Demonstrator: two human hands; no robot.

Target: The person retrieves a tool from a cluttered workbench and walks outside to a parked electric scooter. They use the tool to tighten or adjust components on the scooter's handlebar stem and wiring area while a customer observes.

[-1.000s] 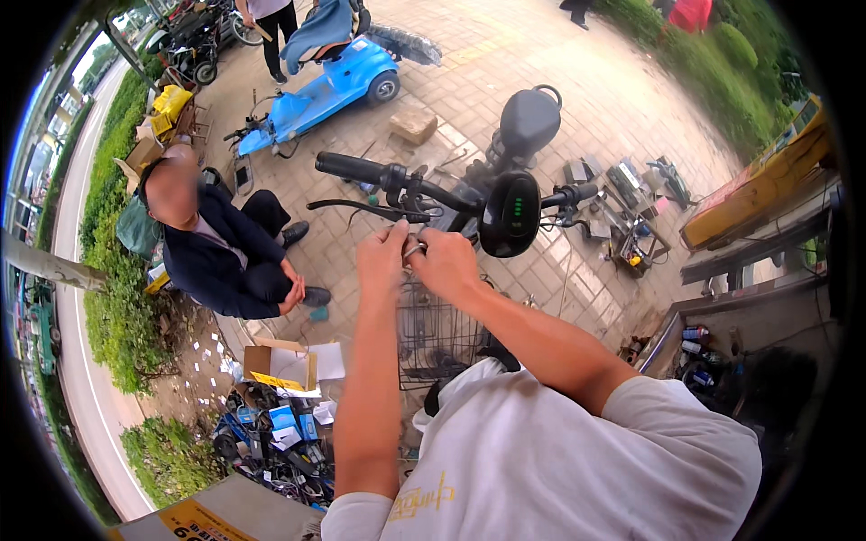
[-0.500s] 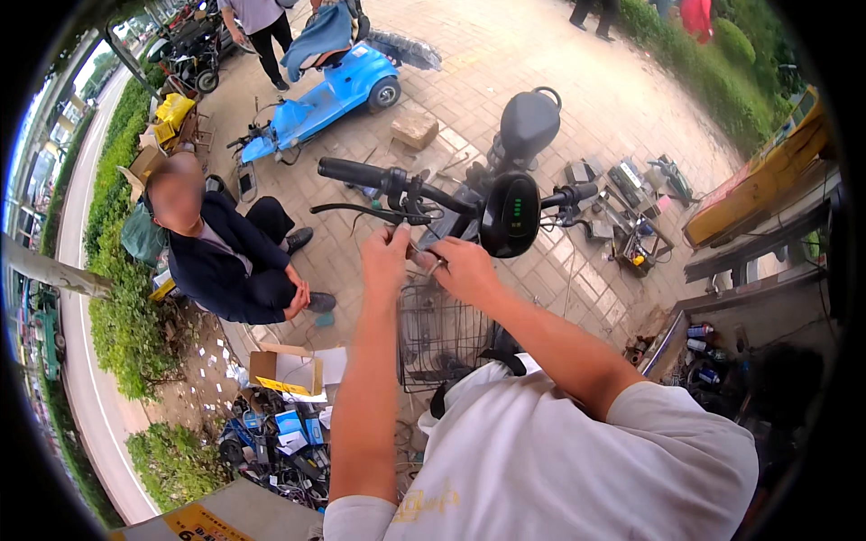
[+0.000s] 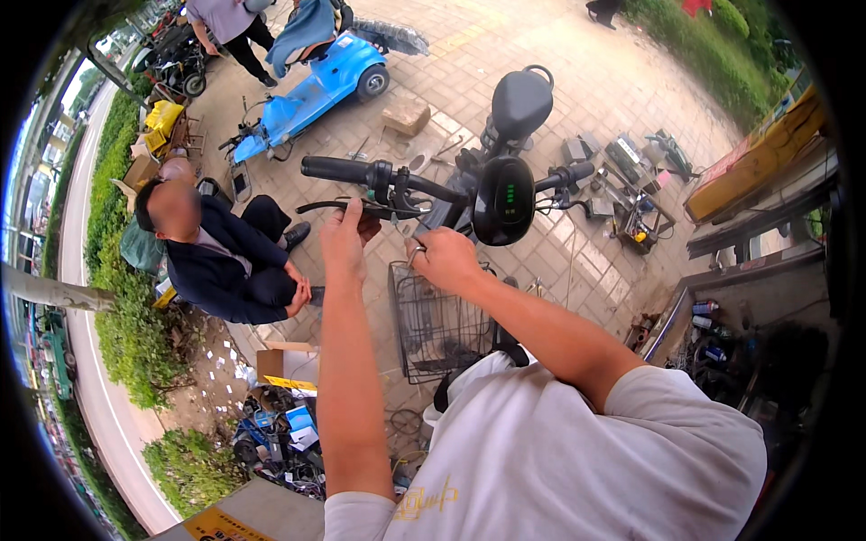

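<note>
A scooter's handlebar [image 3: 437, 188] with a black grip [image 3: 336, 169] on its left side spans the middle of the head view. Under the grip sticks out a black brake lever [image 3: 338, 206]. My left hand [image 3: 345, 242] is at this lever, its fingers closed about it. Lower and to the right, my right hand [image 3: 444, 260] is curled, with a ring on one finger; whatever is between its fingertips is too small to make out. It sits below the handlebar, above a wire basket [image 3: 442, 338]. Right of the bar's middle, a black oval display [image 3: 504, 202] glows with green marks.
A person [image 3: 221, 248] in a dark jacket crouches at the left. Beyond stand a blue three-wheeler [image 3: 311, 99] and a stone block [image 3: 406, 115]. Tools and metal parts [image 3: 631, 185] lie on the paving at the right. A parts heap [image 3: 280, 442] lies lower left.
My left hand has moved left and slightly up to the brake lever, away from my right hand. My right hand has shifted slightly left. The whole view has shifted a little.
</note>
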